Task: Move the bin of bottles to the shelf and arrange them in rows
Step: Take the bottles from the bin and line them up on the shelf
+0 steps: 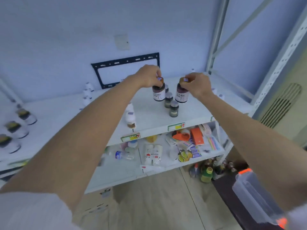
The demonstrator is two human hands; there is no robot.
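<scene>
My left hand (148,76) grips a dark bottle with a white label (158,93) by its amber cap, just above the white top shelf (191,112). My right hand (197,85) holds a matching dark bottle (182,95) by its cap, slightly tilted. Between and below them two smaller grey-capped bottles (173,108) stand in a line on the shelf. A white bottle (130,117) stands near the shelf's front edge, partly hidden by my left forearm. A clear plastic bin with orange clips (255,196) sits at the lower right, under my right arm.
Several dark-capped bottles (15,128) line the left shelf, and small white bottles (87,95) stand at its back. The lower shelf (126,173) holds packets, an orange box and clear bottles. More bottles (207,173) stand on the floor. A shelf upright (279,63) rises at right.
</scene>
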